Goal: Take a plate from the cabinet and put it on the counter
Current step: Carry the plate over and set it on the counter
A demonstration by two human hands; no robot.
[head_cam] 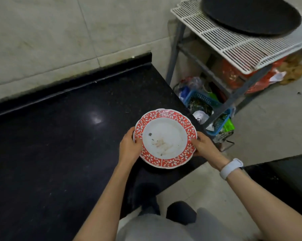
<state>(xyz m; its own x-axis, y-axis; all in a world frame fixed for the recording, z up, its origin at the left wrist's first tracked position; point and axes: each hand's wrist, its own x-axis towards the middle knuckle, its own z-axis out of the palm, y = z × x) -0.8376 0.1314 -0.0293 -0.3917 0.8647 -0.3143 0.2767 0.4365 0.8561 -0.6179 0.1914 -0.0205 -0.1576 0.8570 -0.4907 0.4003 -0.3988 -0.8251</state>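
Note:
A round plate (165,138) with a white centre, a red flower-patterned rim and a few crumbs and smears is held over the right end of the black counter (59,145). My left hand (129,146) grips its left rim, thumb on top. My right hand (205,145), with a white band on the wrist, grips its right rim. Whether the plate touches the counter is unclear. No cabinet is in view.
A metal rack (233,46) with a white wire shelf stands right of the counter and carries a large black pan (251,14). Under it are a blue basket (209,103) of rubbish and red bags (237,77). A tiled wall backs the counter.

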